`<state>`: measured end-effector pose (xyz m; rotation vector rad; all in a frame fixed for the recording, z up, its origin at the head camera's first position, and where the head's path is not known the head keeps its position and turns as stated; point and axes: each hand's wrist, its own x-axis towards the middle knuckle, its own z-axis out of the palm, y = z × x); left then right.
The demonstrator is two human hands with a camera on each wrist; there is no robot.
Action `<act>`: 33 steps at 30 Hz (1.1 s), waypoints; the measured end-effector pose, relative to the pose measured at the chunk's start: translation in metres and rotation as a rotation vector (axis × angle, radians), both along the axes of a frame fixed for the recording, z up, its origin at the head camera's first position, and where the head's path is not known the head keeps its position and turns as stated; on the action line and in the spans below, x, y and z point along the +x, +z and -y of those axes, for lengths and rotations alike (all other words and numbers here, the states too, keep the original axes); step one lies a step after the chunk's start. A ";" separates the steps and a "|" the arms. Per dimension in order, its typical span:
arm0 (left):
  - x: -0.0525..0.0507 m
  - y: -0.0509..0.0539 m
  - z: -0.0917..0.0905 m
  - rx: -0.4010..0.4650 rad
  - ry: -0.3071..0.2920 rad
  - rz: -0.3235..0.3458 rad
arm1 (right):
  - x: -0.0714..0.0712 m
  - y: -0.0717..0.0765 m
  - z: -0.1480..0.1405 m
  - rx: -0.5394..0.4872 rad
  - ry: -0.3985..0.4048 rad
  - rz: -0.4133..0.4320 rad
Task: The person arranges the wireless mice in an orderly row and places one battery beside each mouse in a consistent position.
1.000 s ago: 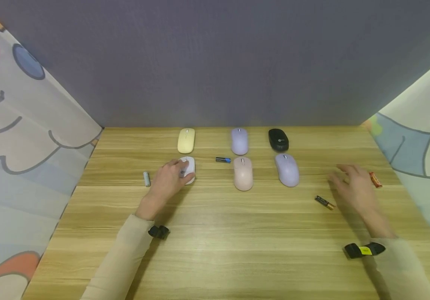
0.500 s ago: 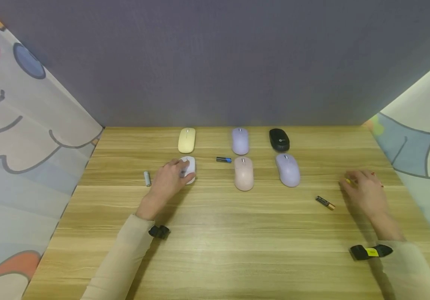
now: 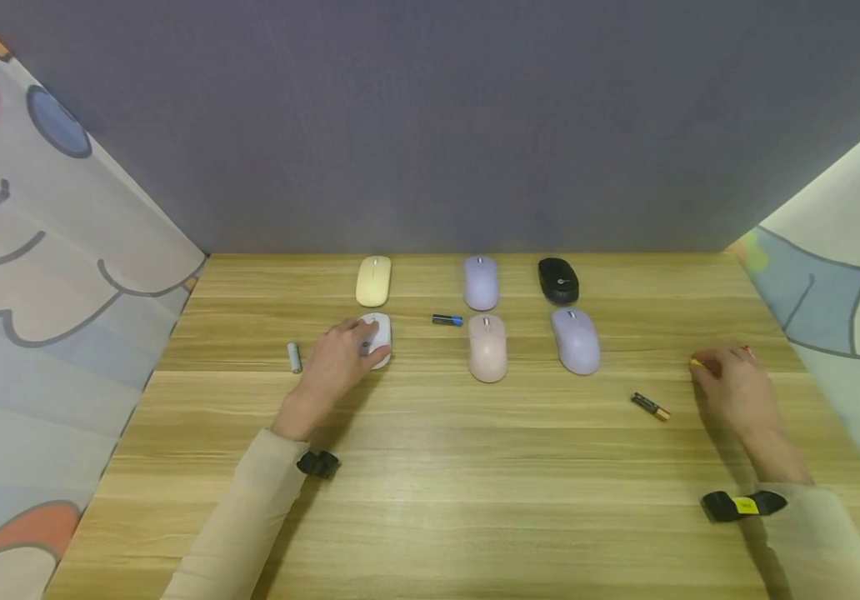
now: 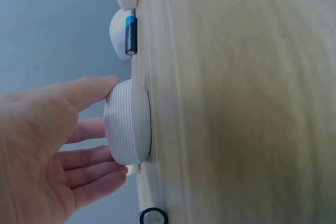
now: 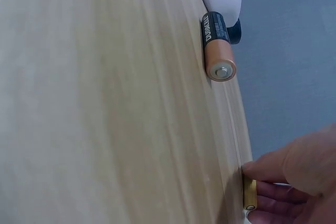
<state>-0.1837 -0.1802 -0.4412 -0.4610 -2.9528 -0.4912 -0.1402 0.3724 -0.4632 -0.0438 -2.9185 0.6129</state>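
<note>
My left hand [image 3: 337, 358] grips a white computer mouse [image 4: 127, 124] that sits on the wooden table. The thumb is on one side of it and the fingers are on the other. To the left of this hand lies a pale battery [image 3: 294, 357]. At the right side of the table, my right hand [image 3: 741, 387] pinches a yellow battery [image 5: 250, 195] between thumb and fingers, low at the tabletop. Just beyond its knuckles a bit of a red battery [image 3: 748, 351] shows, mostly hidden. A black and copper battery [image 5: 218, 48] lies to the left of the right hand.
A yellow mouse [image 3: 373, 281], a purple mouse [image 3: 481, 283] and a black mouse [image 3: 558, 281] form the back row. Nearer are a pink mouse [image 3: 487, 348] and another purple mouse [image 3: 576, 341]. A black and blue battery [image 3: 447, 320] lies between. A dark partition [image 3: 460, 125] rises behind.
The right hand has moved right and slightly nearer, to the yellow battery, and its fingers have closed in on it; the hand now largely covers the red battery. The left hand stays on the white mouse.
</note>
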 end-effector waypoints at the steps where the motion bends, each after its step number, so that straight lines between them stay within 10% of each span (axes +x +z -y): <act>1: 0.000 0.000 0.000 -0.001 0.001 0.002 | 0.000 0.001 0.000 0.001 -0.001 0.006; 17: -0.001 0.000 0.000 -0.009 -0.002 0.000 | -0.011 0.008 -0.005 0.099 0.033 0.130; 33: -0.001 0.001 0.000 -0.010 -0.001 0.010 | -0.024 0.016 0.023 0.021 0.048 0.077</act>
